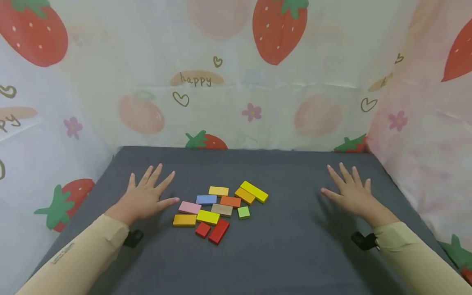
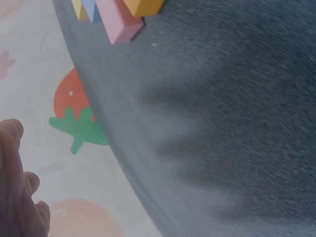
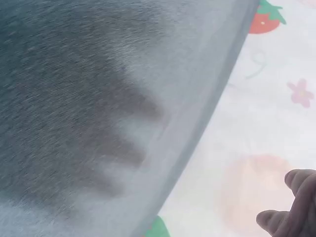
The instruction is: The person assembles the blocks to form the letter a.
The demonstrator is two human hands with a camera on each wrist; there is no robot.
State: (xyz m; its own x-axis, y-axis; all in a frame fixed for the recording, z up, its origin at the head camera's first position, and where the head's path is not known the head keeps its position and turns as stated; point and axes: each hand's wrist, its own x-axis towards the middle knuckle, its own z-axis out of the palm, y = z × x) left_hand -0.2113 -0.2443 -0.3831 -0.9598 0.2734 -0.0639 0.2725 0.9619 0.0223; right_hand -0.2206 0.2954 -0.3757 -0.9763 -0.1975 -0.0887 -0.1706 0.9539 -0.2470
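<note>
Several coloured blocks lie in a loose cluster on the grey table, among them a pink block (image 1: 189, 207), a blue block (image 1: 206, 200), a long yellow block (image 1: 254, 191), a long red block (image 1: 219, 231) and a small green block (image 1: 243, 212). To the left of them my left hand (image 1: 144, 196) is held above the cloth, fingers spread, its thumb nearest the pink block. My right hand (image 1: 350, 194) hovers well to the right of the cluster, fingers spread too. Neither hand holds anything. In the left wrist view the pink block (image 2: 117, 22) shows at the top.
A dark grey cloth (image 1: 280, 254) covers the table. Behind it and along both sides hangs a white curtain (image 1: 236, 110) printed with strawberries, flowers and hearts. Each wrist carries a black strapped device, such as the right wrist's camera (image 1: 364, 241).
</note>
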